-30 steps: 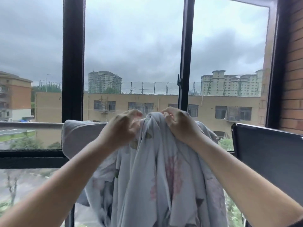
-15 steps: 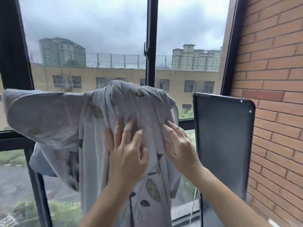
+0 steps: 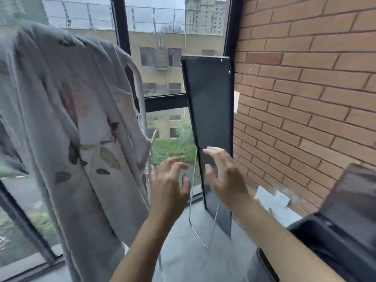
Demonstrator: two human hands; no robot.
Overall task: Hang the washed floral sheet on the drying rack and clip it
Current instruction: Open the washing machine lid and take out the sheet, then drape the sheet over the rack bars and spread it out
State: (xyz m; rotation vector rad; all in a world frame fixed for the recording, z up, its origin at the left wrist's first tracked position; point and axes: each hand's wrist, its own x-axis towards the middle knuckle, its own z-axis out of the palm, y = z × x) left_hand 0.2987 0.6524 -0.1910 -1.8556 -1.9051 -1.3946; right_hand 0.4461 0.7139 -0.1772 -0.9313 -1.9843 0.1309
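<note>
The pale grey floral sheet (image 3: 67,123), printed with leaves and faded pink flowers, hangs bunched over the top of a white metal drying rack (image 3: 139,88) on the left. Only the rack's curved end tube and a lower leg show beside the cloth. My left hand (image 3: 168,184) is in the air to the right of the sheet, fingers spread and empty. My right hand (image 3: 223,176) is beside it, fingers straight, in front of a dark panel and holding nothing. No clip is visible.
A tall dark panel (image 3: 209,110) leans upright against the brick wall (image 3: 305,78) on the right. A thin wire stand (image 3: 195,220) rests on the grey floor. A black object (image 3: 341,220) sits low right. Black-framed windows (image 3: 122,37) fill the background.
Both hands have left the sheet and moved right and down, now empty in front of the dark panel. The view has swung right and lower, so the sheet sits at the left.
</note>
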